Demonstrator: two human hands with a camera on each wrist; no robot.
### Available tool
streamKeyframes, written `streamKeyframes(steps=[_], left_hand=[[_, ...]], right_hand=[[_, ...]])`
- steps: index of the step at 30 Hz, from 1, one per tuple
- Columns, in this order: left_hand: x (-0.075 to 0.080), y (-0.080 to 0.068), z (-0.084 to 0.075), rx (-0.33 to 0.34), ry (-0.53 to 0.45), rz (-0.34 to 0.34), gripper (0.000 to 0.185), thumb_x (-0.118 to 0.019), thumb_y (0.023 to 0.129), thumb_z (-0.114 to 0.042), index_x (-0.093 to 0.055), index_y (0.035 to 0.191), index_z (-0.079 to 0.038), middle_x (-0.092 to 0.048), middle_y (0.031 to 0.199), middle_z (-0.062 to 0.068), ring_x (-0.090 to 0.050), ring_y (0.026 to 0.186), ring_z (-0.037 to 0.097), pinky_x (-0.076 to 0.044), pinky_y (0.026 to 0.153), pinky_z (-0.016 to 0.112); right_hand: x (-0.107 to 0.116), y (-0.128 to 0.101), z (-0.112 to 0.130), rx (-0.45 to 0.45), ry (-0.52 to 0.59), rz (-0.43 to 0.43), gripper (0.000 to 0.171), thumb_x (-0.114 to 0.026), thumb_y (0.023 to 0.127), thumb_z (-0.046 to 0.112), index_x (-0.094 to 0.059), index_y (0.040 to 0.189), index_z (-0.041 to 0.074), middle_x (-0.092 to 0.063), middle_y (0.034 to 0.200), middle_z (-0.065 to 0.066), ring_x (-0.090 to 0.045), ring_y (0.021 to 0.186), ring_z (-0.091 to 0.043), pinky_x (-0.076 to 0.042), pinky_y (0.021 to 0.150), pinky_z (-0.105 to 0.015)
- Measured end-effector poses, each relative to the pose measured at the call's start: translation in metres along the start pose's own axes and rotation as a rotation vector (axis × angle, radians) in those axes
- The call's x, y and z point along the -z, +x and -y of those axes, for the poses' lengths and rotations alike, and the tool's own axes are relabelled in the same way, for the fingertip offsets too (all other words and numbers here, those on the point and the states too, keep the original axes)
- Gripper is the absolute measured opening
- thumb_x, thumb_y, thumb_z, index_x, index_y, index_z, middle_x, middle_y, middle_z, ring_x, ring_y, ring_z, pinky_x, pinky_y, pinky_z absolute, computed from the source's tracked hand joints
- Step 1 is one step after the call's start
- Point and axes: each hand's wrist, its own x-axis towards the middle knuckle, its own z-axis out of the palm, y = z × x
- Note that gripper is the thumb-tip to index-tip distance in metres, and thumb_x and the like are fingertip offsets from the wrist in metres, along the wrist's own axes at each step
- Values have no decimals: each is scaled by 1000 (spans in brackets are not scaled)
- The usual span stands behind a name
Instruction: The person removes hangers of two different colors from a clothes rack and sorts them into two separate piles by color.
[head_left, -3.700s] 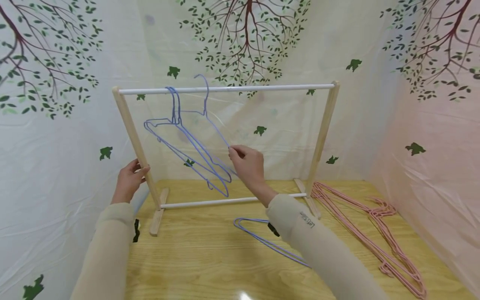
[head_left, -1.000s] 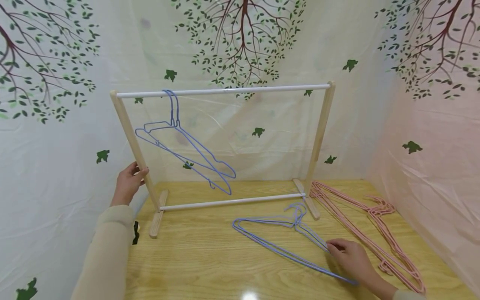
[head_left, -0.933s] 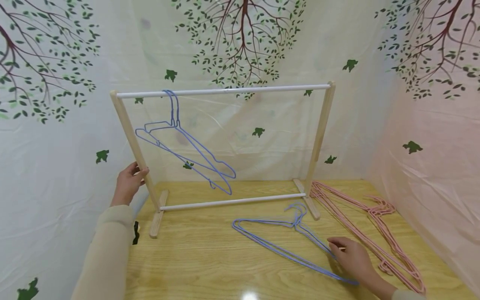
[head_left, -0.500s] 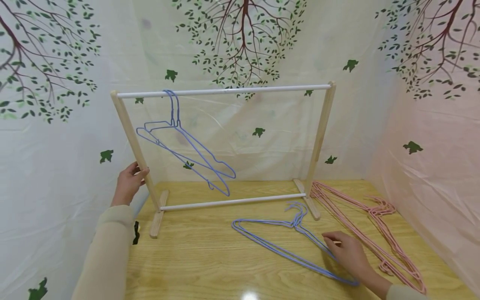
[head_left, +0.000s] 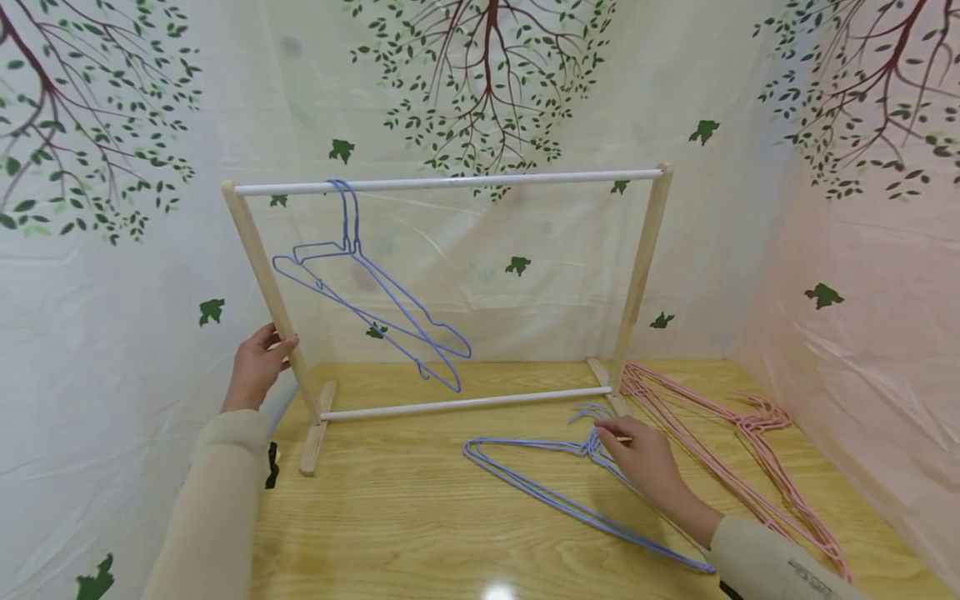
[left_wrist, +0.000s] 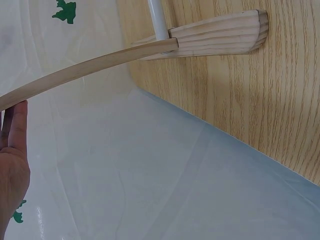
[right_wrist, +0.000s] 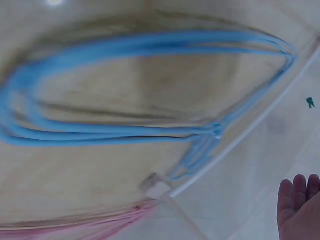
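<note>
My left hand holds the left post of a small wooden garment rack, thumb in front and fingers behind. Two blue wire hangers hang from its white top bar, left of centre. Several more blue hangers lie stacked on the table in front, hooks towards the rack. Over their neck hovers my right hand, its fingertips overlapping the base of the hooks in the head view. In the right wrist view that hand has loosely extended fingers and nothing in them, apart from the blue hangers.
A stack of pink hangers lies at the right of the wooden table, beside the rack's right foot. A white lower bar joins the two feet. Leaf-printed sheeting encloses the back and sides.
A blue hanger my right hand held at the top bar now lies on the table stack. That hand let go and moved left and up to the hooks. My left hand stayed put.
</note>
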Motion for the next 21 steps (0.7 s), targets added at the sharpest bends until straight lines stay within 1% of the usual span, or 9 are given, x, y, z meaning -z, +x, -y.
streamKeyframes(steps=[5, 9, 12, 13, 16, 19, 21], left_hand=[[0, 1, -1, 10, -4, 25, 54, -51, 105, -23, -36, 153, -5, -47, 141, 23, -54, 116, 24, -48, 102, 50], [0, 1, -3, -2, -6, 28, 53, -51, 105, -22, -36, 153, -4, -48, 140, 23, -54, 114, 22, -48, 102, 50], [0, 1, -5, -7, -1, 25, 54, -52, 105, -23, -37, 152, -3, -49, 138, 23, -55, 112, 20, -49, 101, 49], [1, 1, -5, -6, 1, 26, 54, -52, 105, -24, -37, 152, -3, -49, 138, 23, -55, 112, 21, -49, 101, 49], [1, 1, -4, -1, -2, 31, 55, -51, 105, -25, -35, 153, -4, -48, 140, 24, -54, 116, 25, -48, 102, 50], [2, 2, -2, 7, -5, 37, 55, -51, 105, -24, -34, 154, -4, -46, 142, 24, -53, 119, 28, -47, 103, 51], [2, 1, -1, 6, -2, 37, 55, -51, 105, -24, -34, 154, -5, -46, 142, 25, -53, 117, 26, -48, 102, 50]], right_hand=[[-11, 30, 28, -6, 47, 2, 19, -68, 96, 12, -74, 110, 2, -72, 101, -9, -70, 88, -25, -60, 70, -29], [-20, 54, 48, -8, 88, -9, 22, -67, 97, 18, -74, 113, 3, -73, 104, -10, -69, 90, -24, -60, 74, -32], [-27, 73, 61, 0, 120, -25, 24, -66, 98, 21, -74, 113, 5, -74, 104, -9, -69, 91, -22, -59, 73, -29], [-29, 79, 66, -8, 133, -27, 24, -65, 98, 23, -74, 113, 6, -74, 103, -9, -68, 91, -21, -58, 72, -27], [-38, 98, 82, 1, 177, -56, 25, -66, 98, 22, -74, 113, 4, -74, 103, -10, -68, 89, -21, -56, 71, -25], [-46, 114, 99, 8, 212, -65, 25, -66, 98, 23, -75, 112, 5, -74, 103, -9, -67, 88, -20, -56, 72, -28], [-51, 124, 110, 24, 222, -64, 24, -65, 98, 23, -75, 112, 5, -74, 102, -8, -67, 88, -20, -56, 74, -30]])
